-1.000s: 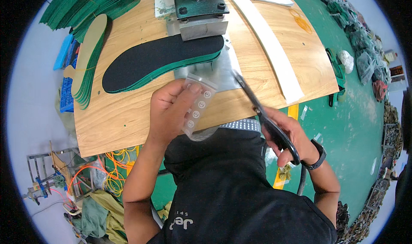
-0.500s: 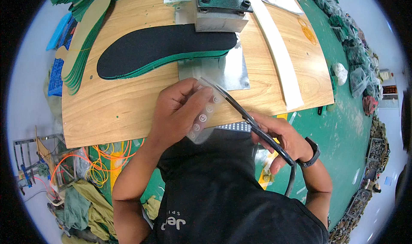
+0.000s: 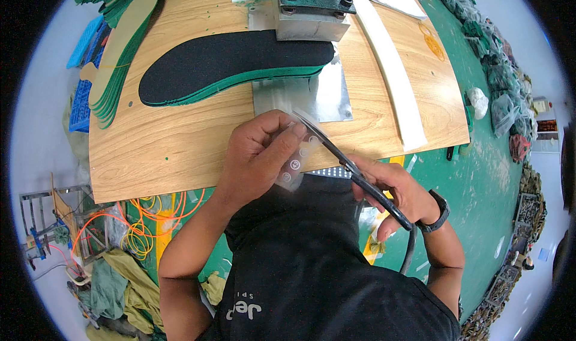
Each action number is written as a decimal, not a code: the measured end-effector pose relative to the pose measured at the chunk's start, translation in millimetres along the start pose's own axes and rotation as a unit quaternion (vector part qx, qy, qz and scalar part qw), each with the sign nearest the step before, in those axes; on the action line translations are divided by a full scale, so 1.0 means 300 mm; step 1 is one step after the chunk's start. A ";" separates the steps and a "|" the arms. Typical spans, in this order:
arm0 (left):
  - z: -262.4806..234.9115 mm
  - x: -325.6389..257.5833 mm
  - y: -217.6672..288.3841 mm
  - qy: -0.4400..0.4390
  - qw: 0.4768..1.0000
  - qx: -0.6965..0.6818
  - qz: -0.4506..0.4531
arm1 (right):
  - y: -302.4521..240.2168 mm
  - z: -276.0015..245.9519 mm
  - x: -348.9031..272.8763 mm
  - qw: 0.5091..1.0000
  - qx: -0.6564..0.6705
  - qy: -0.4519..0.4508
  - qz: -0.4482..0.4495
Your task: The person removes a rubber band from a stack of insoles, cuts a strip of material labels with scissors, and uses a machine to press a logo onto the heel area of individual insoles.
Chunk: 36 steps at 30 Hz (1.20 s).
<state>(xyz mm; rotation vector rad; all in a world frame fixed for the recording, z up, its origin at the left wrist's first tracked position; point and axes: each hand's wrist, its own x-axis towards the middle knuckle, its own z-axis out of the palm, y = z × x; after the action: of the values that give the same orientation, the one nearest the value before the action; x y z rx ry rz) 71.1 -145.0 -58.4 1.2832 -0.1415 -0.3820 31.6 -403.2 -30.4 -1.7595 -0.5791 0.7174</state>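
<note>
My left hand (image 3: 255, 161) pinches a clear plastic bag or sheet (image 3: 294, 172) between thumb and fingers, just off the table's near edge. A row of white round symbols is printed on the plastic. In my right hand (image 3: 401, 188), which wears a black wristband, is a pair of black-handled scissors (image 3: 379, 200). The scissor blades reach up and left to the top edge of the plastic, beside my left thumb. Whether they are parted there is hard to see. Beyond my hands lies a stack of black-topped green insoles (image 3: 222, 65).
The insole stack's right end lies beneath a metal block (image 3: 312, 26) on a metal plate (image 3: 276, 101). A white strip (image 3: 393, 89) runs along the wooden table (image 3: 162, 161) at right. Banded beige-topped insoles (image 3: 129, 53) lie at left. Orange hoses (image 3: 141, 221) hang below.
My left hand has shifted slightly right with the plastic, and the scissor tips have moved a little right along with it. My right hand stays nearly in place.
</note>
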 end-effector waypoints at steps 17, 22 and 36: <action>0.002 0.005 -0.009 -0.019 0.999 0.013 -0.030 | 0.001 0.017 -0.027 0.997 0.016 0.055 0.044; -0.010 -0.001 -0.006 -0.038 0.999 -0.013 -0.026 | -0.007 0.035 -0.030 0.994 -0.010 0.092 0.056; -0.008 -0.043 -0.010 -0.113 0.991 0.064 -0.009 | 0.000 0.074 -0.066 0.991 -0.054 0.113 -0.053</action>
<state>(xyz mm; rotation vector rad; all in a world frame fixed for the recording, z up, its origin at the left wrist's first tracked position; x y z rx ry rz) 59.3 -138.9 -60.7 1.3657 -0.3517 -0.5409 1.8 -402.2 -31.7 -1.8641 -0.5596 0.4129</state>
